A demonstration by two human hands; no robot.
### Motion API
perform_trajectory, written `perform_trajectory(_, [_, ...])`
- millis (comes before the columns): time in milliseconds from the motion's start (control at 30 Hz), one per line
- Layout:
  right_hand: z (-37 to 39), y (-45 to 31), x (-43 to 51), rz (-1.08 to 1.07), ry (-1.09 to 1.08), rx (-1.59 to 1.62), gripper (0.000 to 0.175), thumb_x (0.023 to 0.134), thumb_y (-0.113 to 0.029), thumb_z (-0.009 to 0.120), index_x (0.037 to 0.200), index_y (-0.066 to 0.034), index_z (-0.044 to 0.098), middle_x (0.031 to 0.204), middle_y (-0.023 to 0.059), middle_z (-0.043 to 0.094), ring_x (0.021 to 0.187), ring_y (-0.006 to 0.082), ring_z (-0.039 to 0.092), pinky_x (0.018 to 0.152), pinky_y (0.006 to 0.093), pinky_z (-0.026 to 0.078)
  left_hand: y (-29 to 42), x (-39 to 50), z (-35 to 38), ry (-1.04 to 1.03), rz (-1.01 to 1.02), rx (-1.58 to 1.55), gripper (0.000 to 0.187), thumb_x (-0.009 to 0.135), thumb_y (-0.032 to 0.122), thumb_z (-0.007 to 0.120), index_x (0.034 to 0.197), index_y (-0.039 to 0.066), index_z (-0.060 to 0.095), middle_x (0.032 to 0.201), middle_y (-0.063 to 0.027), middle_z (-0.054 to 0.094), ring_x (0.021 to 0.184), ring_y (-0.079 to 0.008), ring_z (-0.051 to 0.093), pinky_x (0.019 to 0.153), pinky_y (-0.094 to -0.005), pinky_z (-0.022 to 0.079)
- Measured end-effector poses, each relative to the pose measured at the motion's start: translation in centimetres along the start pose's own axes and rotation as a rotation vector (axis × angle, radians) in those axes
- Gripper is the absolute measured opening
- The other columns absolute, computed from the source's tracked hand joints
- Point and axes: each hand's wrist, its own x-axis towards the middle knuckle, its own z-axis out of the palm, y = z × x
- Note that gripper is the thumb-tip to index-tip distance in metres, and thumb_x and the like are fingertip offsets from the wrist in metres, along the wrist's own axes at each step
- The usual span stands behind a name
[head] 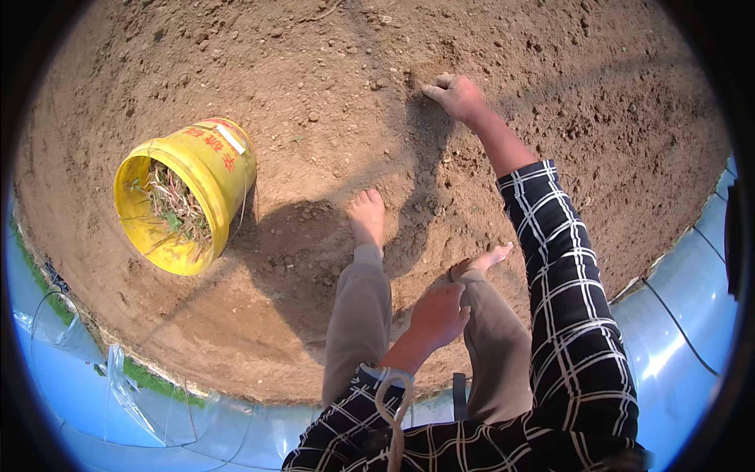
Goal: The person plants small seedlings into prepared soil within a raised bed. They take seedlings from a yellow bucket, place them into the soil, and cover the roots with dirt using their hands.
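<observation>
My right hand (pixel 455 97) reaches out to the bare soil (pixel 330 76), its fingers bent and their tips down at the ground. Whether anything is pinched between them is hidden. Close to my body, my left hand (pixel 436 315) hangs beside my right trouser leg (pixel 495 348). Its thumb stands apart from the forefinger, and nothing shows between them. To the left, a yellow plastic bucket (pixel 191 147) lies on its side, mouth towards me. Inside it is a heap of pulled weeds (pixel 174 203) with pale stems, roots and some green leaves.
My bare left foot (pixel 367 215) and bare right foot (pixel 486 259) are on the soil. A thin handle (pixel 243 203) hangs along the bucket, which bears red writing. Clear plastic sheeting (pixel 678 336) curves around the near edge. A tiny green seedling (pixel 296 140) grows between.
</observation>
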Motion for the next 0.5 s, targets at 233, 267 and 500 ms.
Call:
perform_trajectory(233, [2.5,-1.9,-7.0,0.207,-0.08,0.746,0.02,0.1,-0.028,0.064,0.091,-0.0102,0.068,0.077,-0.0018,0.065,0.062,0.0064,0.057,0.056,0.0227,0.043,-1.0,0.4,3.0,0.062,0.107,0.025,0.036,0.091,0.028,0.061,0.119,0.005,0.058,0.115,-0.019,0.066,0.106,-0.0389,0.064,0.092,-0.0513,0.051])
perform_trajectory(267, [2.7,-3.3,-7.4,0.119,-0.122,0.766,0.023,0.097,-0.028,0.067,0.09,-0.0063,0.068,0.077,0.0006,0.066,0.065,0.0095,0.059,0.06,0.0263,0.047,-0.8,0.6,3.7,0.046,0.104,0.039,0.036,0.091,0.028,0.061,0.119,0.006,0.059,0.113,-0.0188,0.066,0.104,-0.0391,0.064,0.091,-0.0517,0.051])
perform_trajectory(500, [13.2,-26.9,-16.3,-0.609,-0.374,0.796,0.024,0.096,-0.02,0.067,0.112,-0.0027,0.066,0.09,0.0117,0.07,0.08,0.0185,0.069,0.072,0.0318,0.054,-3.3,0.4,6.9,0.366,0.481,-0.016,0.046,0.089,0.033,0.067,0.126,0.007,0.061,0.122,-0.0186,0.066,0.115,-0.0339,0.062,0.094,-0.0418,0.052])
